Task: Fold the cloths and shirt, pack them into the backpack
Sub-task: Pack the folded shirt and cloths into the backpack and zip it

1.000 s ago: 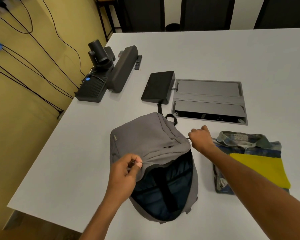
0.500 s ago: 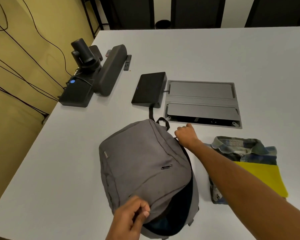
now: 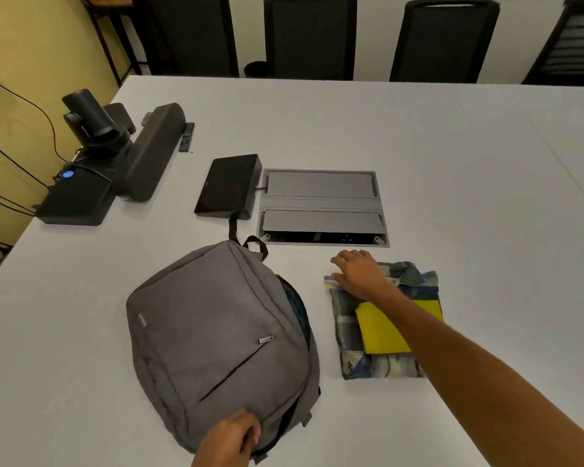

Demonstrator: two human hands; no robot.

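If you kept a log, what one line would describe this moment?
left hand grips backpack flap | right hand rests on folded shirt | yellow cloth on shirt | nothing packed yet

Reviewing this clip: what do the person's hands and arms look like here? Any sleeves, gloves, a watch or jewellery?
Both are bare. The right hand and its forearm show no sleeve, glove, watch or bracelet up to the frame edge. The left hand is also ungloved, with no ring visible; only a short part of its wrist shows.
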